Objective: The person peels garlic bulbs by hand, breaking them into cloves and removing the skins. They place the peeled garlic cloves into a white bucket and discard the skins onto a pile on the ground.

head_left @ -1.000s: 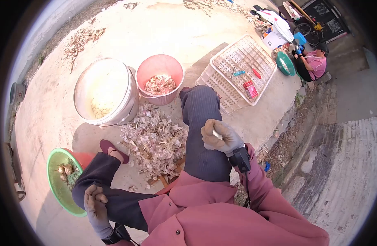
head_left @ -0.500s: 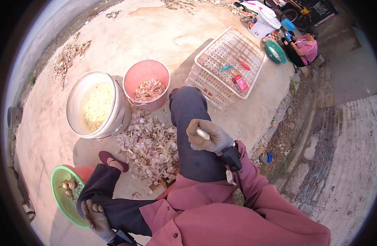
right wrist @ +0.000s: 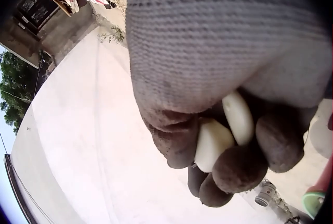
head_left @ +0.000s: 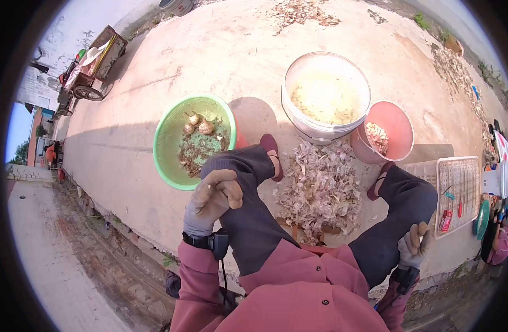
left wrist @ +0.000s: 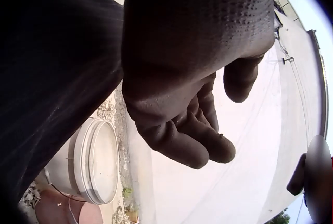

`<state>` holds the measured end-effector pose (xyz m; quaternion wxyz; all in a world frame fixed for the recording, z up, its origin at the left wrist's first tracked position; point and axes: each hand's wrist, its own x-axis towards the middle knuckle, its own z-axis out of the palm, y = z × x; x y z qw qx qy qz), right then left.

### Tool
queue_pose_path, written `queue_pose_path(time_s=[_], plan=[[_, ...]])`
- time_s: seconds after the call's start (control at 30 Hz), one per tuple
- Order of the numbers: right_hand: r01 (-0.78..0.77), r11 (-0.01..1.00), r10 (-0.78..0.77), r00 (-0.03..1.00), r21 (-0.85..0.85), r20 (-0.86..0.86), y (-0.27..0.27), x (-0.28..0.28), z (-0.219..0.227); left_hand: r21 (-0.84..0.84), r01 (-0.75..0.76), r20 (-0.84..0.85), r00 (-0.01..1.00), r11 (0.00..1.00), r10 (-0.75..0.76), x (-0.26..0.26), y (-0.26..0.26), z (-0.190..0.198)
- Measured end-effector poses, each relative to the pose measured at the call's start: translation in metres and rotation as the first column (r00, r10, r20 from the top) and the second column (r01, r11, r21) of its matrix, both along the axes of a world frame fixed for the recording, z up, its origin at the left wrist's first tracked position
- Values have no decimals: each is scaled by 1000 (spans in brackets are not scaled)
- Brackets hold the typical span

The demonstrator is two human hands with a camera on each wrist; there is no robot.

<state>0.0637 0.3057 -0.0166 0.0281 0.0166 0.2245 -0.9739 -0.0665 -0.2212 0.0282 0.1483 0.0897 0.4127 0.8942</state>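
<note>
- Two peeled white cloves [right wrist: 212, 146] tucked in the right hand [right wrist: 223, 73], right of centre in the right wrist view; fingers curled around both, presumably against slipping.
- Same hand at lower right of the head view, beside the right trouser leg [head_left: 406, 199]; cloves not discernible from there.
- Left hand [head_left: 212, 200] left of centre in the head view; fingers loosely bent, nothing visible in grasp, contact with the left trouser leg [head_left: 248, 227] impossible to tell.
- White bucket [head_left: 309, 126] with pale pieces [head_left: 326, 99] at upper centre, pink bucket [head_left: 400, 123] just right of it; mouths upward, apparently for reach from a seat.
- Green basket [head_left: 163, 133] at centre left, high wall probably meant to contain bulbs [head_left: 206, 128].
- Heap of skins [head_left: 320, 191] at centre, between the shoes [head_left: 269, 145]; likely the handiest dropping spot.
- Crate [head_left: 468, 180] at far right, flat top apparently used as shelf for a red packet [head_left: 446, 220].
</note>
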Motion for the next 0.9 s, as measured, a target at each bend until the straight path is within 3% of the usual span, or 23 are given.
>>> queue_pose_path(time_s=[0.07, 0.13, 0.17, 0.2, 0.23, 0.27, 0.33, 0.37, 0.4, 0.43, 0.53, 0.57, 0.67, 0.77, 0.9], plan=[[-64, 998, 63, 998, -13, -18, 3, -6, -2, 54, -7, -85, 996, 999, 11, -18, -24, 3], [-14, 999, 14, 1000, 48, 1, 1, -10, 3, -67, -259, -97, 963, 963, 252, -42, -54, -4], [-40, 998, 39, 999, 44, 12, 1, -14, 3, -73, -283, -88, 957, 956, 276, -56, -70, -11], [-38, 997, 39, 999, 72, -8, 2, -18, 1, -423, -337, -4, 929, 841, 370, -74, -85, -23], [-33, 994, 35, 999, 100, -23, 3, -18, 0, -723, -296, 50, 879, 624, 474, -90, -100, -38], [-49, 994, 50, 999, 96, -9, 5, -17, 1, -729, -295, 62, 871, 618, 488, -105, -113, -55], [-37, 989, 22, 995, 145, 102, 6, -20, 4, -971, 39, 97, 966, 238, 238, -135, -133, -98], [-27, 980, 4, 993, 199, 116, 2, -23, 7, -970, 55, 114, 963, 237, 243, -145, -139, -123], [-36, 980, 10, 992, 198, 129, 1, -23, 9, -995, -76, -82, 993, -71, 88, -154, -144, -147], [-14, 980, -17, 988, 196, 156, 1, -23, 10, -905, -253, -223, 967, -342, -125, -162, -146, -163], [-23, 974, -8, 991, 226, 133, -4, -31, 9, -859, -332, -266, 940, -390, -213, -179, -141, -186], [-10, 974, -25, 988, 227, 152, -5, -32, 10, -831, -243, -132, 960, -501, -247, -183, -136, -190], [-8, 973, -25, 990, 231, 140, -4, -32, 9, -779, -251, -36, 933, -574, -359, -186, -125, -196], [-54, 968, 24, 992, 247, 122, 3, -34, 4, -797, -238, -134, 966, -555, -223, -183, -134, -218], [-39, 962, 1, 990, 271, 141, 1, -27, 4, -794, -393, -277, 913, -464, -299, -171, -142, -204]])
